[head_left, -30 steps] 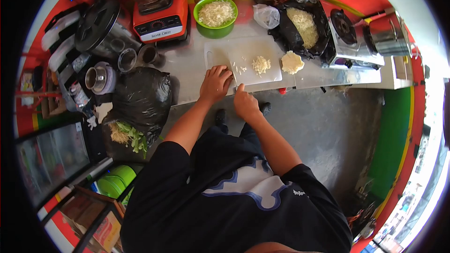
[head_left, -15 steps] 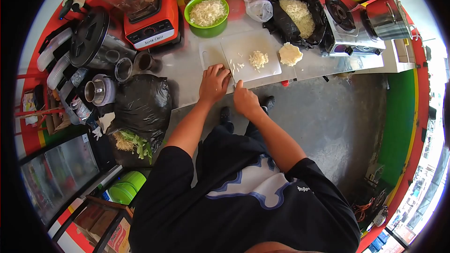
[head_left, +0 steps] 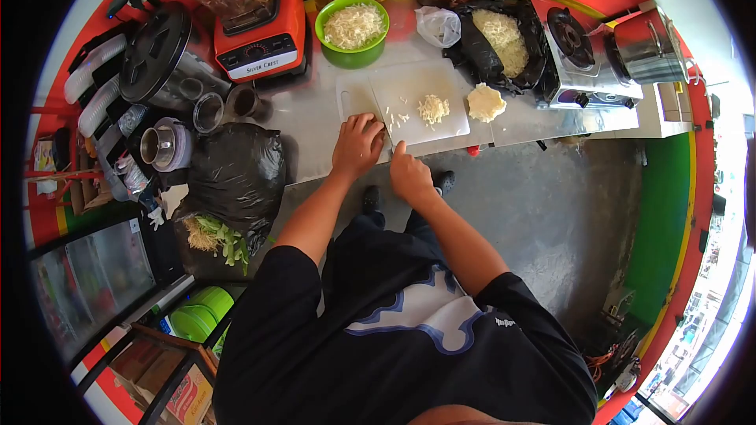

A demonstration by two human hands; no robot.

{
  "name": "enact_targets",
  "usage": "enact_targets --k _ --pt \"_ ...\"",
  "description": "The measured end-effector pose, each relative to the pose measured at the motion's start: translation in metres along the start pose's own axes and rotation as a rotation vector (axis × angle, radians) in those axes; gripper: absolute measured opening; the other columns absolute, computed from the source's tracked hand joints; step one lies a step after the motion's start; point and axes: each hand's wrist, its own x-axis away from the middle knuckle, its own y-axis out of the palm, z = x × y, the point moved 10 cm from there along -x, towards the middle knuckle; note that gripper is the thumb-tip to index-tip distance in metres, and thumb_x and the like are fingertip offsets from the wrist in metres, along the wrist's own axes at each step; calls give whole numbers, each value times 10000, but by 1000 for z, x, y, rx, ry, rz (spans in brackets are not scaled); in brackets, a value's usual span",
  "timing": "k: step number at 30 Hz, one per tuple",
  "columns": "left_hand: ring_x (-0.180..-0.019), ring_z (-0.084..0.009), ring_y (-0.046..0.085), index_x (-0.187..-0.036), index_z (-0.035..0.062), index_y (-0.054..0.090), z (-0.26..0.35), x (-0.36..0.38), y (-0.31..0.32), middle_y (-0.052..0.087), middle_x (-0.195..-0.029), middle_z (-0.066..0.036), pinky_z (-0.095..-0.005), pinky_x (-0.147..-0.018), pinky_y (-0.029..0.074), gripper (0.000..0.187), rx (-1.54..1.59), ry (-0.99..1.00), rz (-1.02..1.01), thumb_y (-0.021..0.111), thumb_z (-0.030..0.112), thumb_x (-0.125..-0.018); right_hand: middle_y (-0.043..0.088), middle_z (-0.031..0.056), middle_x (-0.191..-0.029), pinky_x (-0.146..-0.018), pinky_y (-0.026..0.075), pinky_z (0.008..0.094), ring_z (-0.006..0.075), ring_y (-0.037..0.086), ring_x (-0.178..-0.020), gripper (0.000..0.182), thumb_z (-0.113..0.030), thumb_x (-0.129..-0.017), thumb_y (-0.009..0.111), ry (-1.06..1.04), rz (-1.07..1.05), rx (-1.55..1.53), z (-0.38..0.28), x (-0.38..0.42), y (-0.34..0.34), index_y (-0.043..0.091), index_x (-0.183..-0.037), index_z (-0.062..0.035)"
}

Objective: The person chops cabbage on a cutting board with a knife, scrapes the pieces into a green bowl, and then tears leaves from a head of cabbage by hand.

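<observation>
My left hand lies curled, knuckles up, on the near left corner of the white cutting board, fingers bent down onto something I cannot make out beneath them. My right hand sits just beside it at the board's near edge, closed in a fist with the forefinger pointing along the board; whether it grips a knife I cannot tell. The board is flat, smooth plastic. A small heap of pale shreds lies on the board's middle, near my fingertips but apart from them. Beyond the board stands a round green bowl of the same shreds.
</observation>
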Motion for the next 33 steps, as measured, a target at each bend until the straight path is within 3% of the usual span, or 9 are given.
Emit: enact_targets --k 5,7,14,16,22,29,31,33 --pt "-1134 -311 519 -1069 91 639 3 -1 0 572 -1173 -87 -448 -964 425 207 19 0 -15 622 178 -882 696 303 -938 -800 576 512 456 705 -910 330 -59 -899 542 -5 25 -32 2 -21 -7 408 -1172 69" --pt "-1121 -310 520 -1043 89 626 3 0 -1 570 -1155 -85 -447 -950 426 182 24 -6 10 624 177 -884 718 256 -923 -749 600 464 407 729 -864 292 -86 -916 565 -32 51 51 -1 -22 -12 431 -1143 41" --pt "-1106 -310 523 -1012 78 621 3 -1 -6 571 -1140 -84 -443 -928 428 161 13 15 39 628 180 -888 713 266 -925 -771 599 458 413 723 -904 322 -91 -918 566 8 13 68 -4 0 3 419 -1171 45" --pt "-1099 -311 525 -1006 75 622 3 -1 -5 572 -1140 -85 -444 -927 431 155 31 19 34 629 180 -893 700 293 -957 -785 580 509 462 703 -918 259 -49 -907 533 -22 25 17 -9 -9 -4 407 -1118 32" --pt "-1097 -316 524 -1013 69 622 2 1 -4 570 -1129 -92 -452 -932 436 158 26 15 43 627 177 -898 709 271 -967 -781 596 464 411 723 -915 350 -69 -909 569 -29 -1 58 -8 -12 -7 410 -1196 54" --pt "-1088 -319 525 -1026 66 634 0 2 -3 573 -1122 -100 -453 -931 438 168 27 7 24 621 159 -887 714 255 -961 -777 598 456 404 722 -928 301 -84 -914 574 4 -3 57 -10 4 5 424 -1148 32" --pt "-1052 -340 538 -1003 50 639 3 1 -9 588 -1115 -107 -448 -912 446 175 79 27 88 657 124 -845 693 305 -972 -832 569 509 465 693 -965 275 -51 -896 560 -2 -9 -26 -13 -12 -5 405 -1107 31" --pt "-1061 -333 534 -1011 58 633 6 0 -9 583 -1115 -104 -451 -919 445 174 61 46 79 643 129 -852 705 278 -976 -809 583 481 433 708 -949 282 -71 -906 568 -12 3 -4 -14 -24 -14 416 -1122 29"
